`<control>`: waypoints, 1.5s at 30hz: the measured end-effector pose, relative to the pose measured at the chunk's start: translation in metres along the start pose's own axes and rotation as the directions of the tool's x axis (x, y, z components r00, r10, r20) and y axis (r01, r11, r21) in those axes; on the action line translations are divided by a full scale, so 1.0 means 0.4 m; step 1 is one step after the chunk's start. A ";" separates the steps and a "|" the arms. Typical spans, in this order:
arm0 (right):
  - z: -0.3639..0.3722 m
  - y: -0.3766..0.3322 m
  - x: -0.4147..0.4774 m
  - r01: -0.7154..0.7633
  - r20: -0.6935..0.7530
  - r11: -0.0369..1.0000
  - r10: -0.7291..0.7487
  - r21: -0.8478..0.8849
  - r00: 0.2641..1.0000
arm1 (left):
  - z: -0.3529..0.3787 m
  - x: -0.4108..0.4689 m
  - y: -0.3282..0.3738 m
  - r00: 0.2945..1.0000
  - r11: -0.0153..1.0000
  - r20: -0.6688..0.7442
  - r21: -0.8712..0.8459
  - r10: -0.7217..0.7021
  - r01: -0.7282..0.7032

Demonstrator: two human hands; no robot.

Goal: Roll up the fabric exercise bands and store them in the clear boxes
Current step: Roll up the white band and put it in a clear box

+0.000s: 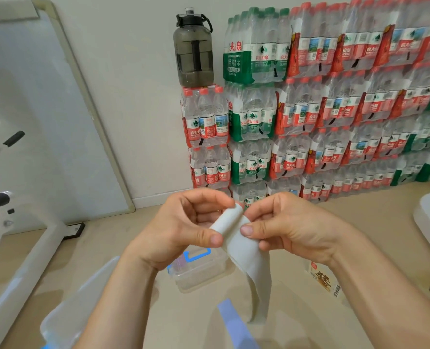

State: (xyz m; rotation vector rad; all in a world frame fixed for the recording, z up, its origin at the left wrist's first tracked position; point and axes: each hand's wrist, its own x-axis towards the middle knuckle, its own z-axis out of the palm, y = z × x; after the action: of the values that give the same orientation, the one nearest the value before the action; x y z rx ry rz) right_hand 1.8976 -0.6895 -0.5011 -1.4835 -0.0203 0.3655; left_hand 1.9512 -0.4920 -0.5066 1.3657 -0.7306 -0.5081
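Note:
A white fabric band (249, 258) is held up in front of me, its top end wound into a small roll (227, 220) and its loose tail hanging down toward the floor. My left hand (183, 227) pinches the roll from the left between thumb and fingers. My right hand (292, 227) grips it from the right, thumb pressed on the band. Below the hands a clear box (199, 273) with blue clips sits on the floor. A light blue band (231, 321) lies on the floor at the bottom centre.
Another clear container (78, 306) lies at the lower left, partly under my left forearm. Stacked packs of water bottles (334, 109) line the wall, with a dark jug (193, 51) on top. A whiteboard (45, 109) leans at left. A packet (322, 278) lies on the floor at right.

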 end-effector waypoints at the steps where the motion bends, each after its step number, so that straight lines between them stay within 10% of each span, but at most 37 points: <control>1: 0.000 0.001 -0.001 -0.006 0.000 1.000 0.006 -0.015 1.000 | -0.002 -0.004 0.005 1.000 0.998 0.005 0.066 -0.022 0.022; 11: 0.021 0.024 0.016 0.027 -0.104 0.981 -0.048 -0.192 0.993 | 0.047 -0.009 0.043 0.996 0.652 -0.085 0.754 -0.014 0.073; 16: -0.004 0.028 0.018 0.091 0.056 0.996 -0.092 0.013 0.994 | 0.052 -0.017 0.040 1.000 0.906 -0.002 0.423 -0.029 0.027; 23: -0.010 0.028 0.015 0.096 0.176 0.989 -0.114 0.111 0.978 | 0.052 -0.011 0.031 0.998 0.991 -0.066 0.131 0.018 -0.009; 31: 0.062 0.006 -0.012 0.122 -0.151 0.796 -0.258 -0.592 0.954 | 0.040 -0.006 0.030 0.944 0.992 -0.315 0.113 0.096 -0.063; 40: 0.085 0.009 -0.018 0.151 -0.179 0.657 -0.407 -0.738 0.896 | 0.028 -0.013 0.042 0.914 0.980 -0.403 0.194 0.051 0.031; 45: 0.096 0.030 -0.004 0.249 -0.111 0.418 -0.669 -0.874 0.735 | 0.024 -0.012 0.046 0.928 0.952 -0.372 0.281 -0.008 0.121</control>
State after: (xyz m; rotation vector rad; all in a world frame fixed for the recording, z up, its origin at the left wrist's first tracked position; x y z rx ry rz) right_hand 1.8843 -0.6521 -0.5086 -2.3875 -0.2844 -0.5988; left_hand 1.9392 -0.4924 -0.4888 1.7169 -0.4644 -0.1831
